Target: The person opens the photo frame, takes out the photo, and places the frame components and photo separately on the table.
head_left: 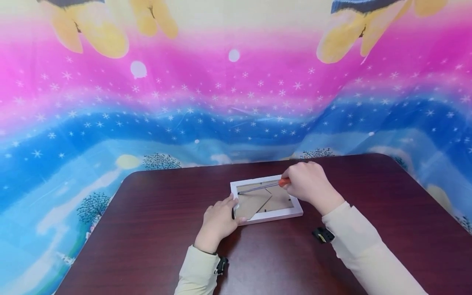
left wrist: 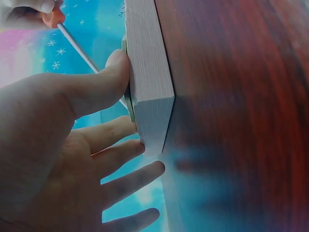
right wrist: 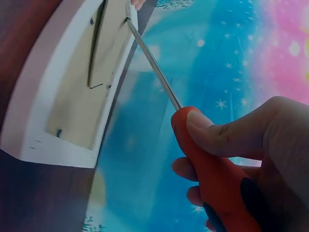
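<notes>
A white picture frame (head_left: 282, 213) lies face down on the table, its brown backing board (head_left: 254, 203) with small dark tabs upward. My right hand (head_left: 309, 184) grips the orange-and-black handle of a screwdriver (right wrist: 205, 159), thumb along the handle. The thin metal shaft slants across the board, and its tip meets a dark tab (right wrist: 128, 19) at the frame's left end. My left hand (head_left: 220, 217) steadies the near left corner. In the left wrist view the thumb (left wrist: 113, 72) presses the board's edge, while straight, spread fingers (left wrist: 118, 154) reach along the frame's end.
The dark red-brown table (head_left: 147, 229) has rounded far corners. Behind it hangs a pink and blue cloth (head_left: 221, 102) printed with snowflakes. Black devices (head_left: 323, 234) are strapped at both wrists.
</notes>
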Demonstrator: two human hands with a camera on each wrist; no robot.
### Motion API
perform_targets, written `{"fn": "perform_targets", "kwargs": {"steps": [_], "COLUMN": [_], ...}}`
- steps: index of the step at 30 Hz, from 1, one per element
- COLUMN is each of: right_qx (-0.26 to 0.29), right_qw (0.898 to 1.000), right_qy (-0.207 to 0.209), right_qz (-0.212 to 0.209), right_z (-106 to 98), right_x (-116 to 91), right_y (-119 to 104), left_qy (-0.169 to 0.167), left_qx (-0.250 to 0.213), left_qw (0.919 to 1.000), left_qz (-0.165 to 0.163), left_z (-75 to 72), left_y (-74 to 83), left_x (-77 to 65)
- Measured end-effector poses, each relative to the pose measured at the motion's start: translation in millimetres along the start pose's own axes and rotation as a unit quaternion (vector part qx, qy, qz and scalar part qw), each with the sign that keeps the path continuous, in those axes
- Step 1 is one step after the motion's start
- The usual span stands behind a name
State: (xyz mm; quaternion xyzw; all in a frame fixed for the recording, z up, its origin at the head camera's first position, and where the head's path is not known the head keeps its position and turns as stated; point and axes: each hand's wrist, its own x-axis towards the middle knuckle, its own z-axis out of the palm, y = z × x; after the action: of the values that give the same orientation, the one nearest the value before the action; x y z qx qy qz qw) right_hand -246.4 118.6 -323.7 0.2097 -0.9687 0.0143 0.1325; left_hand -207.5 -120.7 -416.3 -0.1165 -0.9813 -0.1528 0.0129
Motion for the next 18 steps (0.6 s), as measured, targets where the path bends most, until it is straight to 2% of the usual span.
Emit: {"fn": "perform_targets", "kwargs": {"steps": [6, 18], "right_qx": [0.013, 0.046], "right_qw": [1.0, 0.997], "right_qy": [-0.006, 0.013], "right_qz": [0.017, 0.061], "right_z": [7.0, 14.1], "right_x": [-11.8, -35.2], "right_y": [3.1, 11.9], "left_qy": [-0.008, -0.011], "left_qx": [-0.007, -0.009], "left_qw": [0.9999, 0.9999], "left_qz": [-0.007, -0.007], "left_z": [0.4, 0.1], "left_y": [0.1, 1.0], "left_x": [0.5, 0.6]}}
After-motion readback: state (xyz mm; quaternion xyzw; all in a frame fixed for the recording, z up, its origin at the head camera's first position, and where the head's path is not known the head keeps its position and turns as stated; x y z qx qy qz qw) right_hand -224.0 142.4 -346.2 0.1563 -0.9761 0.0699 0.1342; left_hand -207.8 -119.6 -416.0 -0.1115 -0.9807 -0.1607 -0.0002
